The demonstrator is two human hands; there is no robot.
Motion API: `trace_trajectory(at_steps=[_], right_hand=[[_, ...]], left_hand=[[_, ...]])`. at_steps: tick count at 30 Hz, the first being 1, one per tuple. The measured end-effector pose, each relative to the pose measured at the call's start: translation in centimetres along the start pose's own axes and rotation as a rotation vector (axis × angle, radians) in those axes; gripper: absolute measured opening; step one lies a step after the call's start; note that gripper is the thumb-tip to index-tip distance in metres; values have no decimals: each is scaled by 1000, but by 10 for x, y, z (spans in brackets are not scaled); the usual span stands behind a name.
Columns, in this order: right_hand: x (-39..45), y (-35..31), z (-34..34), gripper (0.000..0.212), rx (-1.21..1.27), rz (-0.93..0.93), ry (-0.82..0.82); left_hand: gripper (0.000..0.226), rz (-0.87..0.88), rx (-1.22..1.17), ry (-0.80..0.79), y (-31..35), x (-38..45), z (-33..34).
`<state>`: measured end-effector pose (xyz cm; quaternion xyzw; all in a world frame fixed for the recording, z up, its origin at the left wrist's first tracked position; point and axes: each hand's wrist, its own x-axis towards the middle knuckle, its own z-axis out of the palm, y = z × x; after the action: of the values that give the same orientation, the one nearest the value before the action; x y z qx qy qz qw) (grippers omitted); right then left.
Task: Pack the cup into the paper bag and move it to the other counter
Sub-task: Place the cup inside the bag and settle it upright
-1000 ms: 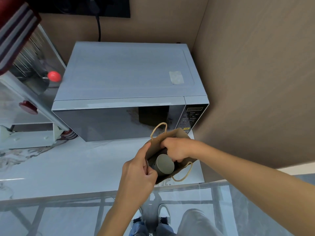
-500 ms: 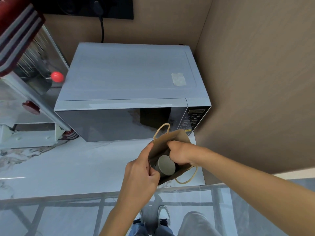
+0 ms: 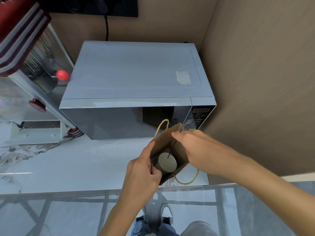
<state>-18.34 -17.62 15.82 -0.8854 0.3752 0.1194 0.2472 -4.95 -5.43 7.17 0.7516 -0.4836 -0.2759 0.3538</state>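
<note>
One microwave (image 3: pixel 136 86) behind paper bag (image 3: pixel 163 142), wall (image 3: pixel 264 82) right

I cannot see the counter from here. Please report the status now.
Left hand pinches bag rim. Right hand holds far rim, bag open. Cup upright inside. Microwave just behind; nothing blocking.

Paper bag (image 3: pixel 166 142) brown, handles tan; cup (image 3: pixel 167 162) grey; microwave (image 3: pixel 136 79) pale grey, door dark; surface (image 3: pixel 68 164) white marble, grey veins.

Marble counter (image 3: pixel 71 167) carries microwave (image 3: pixel 136 89) and paper bag (image 3: pixel 167 143).
</note>
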Motion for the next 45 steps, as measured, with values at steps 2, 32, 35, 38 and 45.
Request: trace_trajectory(at_steps=[2, 32, 35, 38, 45], right_hand=[[2, 3, 4, 40, -23, -25, -64], [91, 35, 75, 50, 344, 436, -544], [93, 33, 77, 51, 300, 418, -590], [96, 30, 76, 49, 254, 405, -620], [103, 23, 66, 46, 208, 353, -664]], left_hand=[[74, -3, -7, 0, 1, 0, 0], [82, 78, -18, 24, -2, -4, 7], [83, 82, -17, 20, -2, -4, 9], [87, 89, -28, 23, -3, -4, 9], [92, 74, -37, 26, -6, -5, 9]])
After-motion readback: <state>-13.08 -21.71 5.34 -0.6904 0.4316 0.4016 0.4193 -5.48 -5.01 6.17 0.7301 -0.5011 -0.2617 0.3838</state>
